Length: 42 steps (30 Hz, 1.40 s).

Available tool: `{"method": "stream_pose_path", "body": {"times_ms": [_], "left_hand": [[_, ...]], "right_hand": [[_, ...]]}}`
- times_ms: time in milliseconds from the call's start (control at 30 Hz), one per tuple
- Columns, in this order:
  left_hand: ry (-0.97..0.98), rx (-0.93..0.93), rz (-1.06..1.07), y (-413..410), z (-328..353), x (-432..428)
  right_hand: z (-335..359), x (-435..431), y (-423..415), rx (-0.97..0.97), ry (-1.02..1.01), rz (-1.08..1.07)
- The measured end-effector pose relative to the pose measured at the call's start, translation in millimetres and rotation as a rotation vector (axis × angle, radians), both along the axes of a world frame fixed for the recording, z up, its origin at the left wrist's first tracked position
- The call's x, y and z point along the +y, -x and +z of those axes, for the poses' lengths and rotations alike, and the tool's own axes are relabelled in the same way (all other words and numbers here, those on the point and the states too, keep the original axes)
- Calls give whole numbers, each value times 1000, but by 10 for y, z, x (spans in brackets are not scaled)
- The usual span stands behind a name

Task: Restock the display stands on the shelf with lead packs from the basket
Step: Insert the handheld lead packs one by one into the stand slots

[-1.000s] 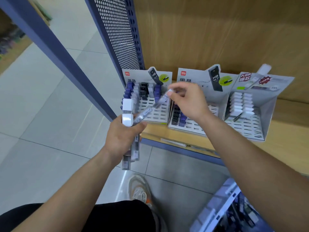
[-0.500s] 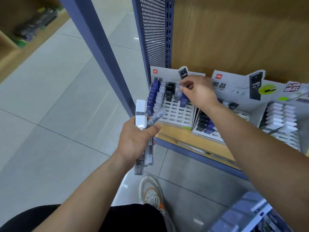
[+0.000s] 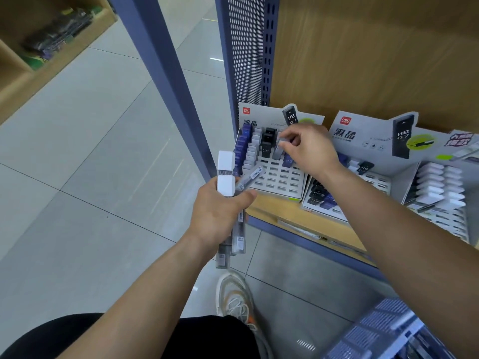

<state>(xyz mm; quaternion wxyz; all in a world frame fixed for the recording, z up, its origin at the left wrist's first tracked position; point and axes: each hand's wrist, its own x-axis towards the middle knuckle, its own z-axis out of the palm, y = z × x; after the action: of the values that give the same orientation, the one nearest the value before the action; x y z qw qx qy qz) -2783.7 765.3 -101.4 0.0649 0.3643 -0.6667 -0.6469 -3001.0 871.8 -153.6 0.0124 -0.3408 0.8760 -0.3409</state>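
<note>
My left hand (image 3: 220, 211) grips a bundle of lead packs (image 3: 226, 174), white and clear ones, held upright in front of the shelf edge. My right hand (image 3: 309, 147) pinches a grey lead pack (image 3: 279, 149) and holds it over a slot of the left display stand (image 3: 280, 177). That stand carries rows of blue, white and black packs. A middle display stand (image 3: 344, 141) and a right display stand (image 3: 440, 200) with white packs sit further right. The blue basket (image 3: 383, 330) shows at the bottom right.
The stands rest on a wooden shelf (image 3: 274, 206) with a blue front edge. A blue upright post (image 3: 166, 73) and a perforated side panel (image 3: 246, 47) stand left of it. My shoe (image 3: 233, 296) is on the tiled floor below. Another shelf (image 3: 39, 47) is at the far left.
My right hand drew a grey pack from the bundle in my left hand and carried it to the left stand, then lowered it towards a slot. The camera view shifted left.
</note>
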Motion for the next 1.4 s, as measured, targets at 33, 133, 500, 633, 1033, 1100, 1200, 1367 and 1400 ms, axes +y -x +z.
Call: {"method": "stream_pose_path", "body": {"times_ms": [33,133,500,633,1033,1100,1200,1367,1400], "left_hand": [[4,-4,3,-1,2,-1],[8,-11,16,4,-5,-16],[-10,-5,16,37,15,21],[2,0,15,47,19,18],[-84,51,-5,87,110,80],[-100,60,-20,94,123,107],[-110,65,-56,111,157,162],[-171,80,-27,171,224,209],[-183,87,-14,187,239,214]], "right_hand": [[1,-1,21,28,2,-3],[-2,-8,65,70,-12,2],[-91,-57,39,33,-59,17],[-97,-94,4,27,-53,-2],[638,198,-564,-468,134,145],[708,240,-686,-616,100,202],[763,263,-745,-634,132,201],[807,422,-616,-669,289,112],[809,483,-596,-687,330,94]]}}
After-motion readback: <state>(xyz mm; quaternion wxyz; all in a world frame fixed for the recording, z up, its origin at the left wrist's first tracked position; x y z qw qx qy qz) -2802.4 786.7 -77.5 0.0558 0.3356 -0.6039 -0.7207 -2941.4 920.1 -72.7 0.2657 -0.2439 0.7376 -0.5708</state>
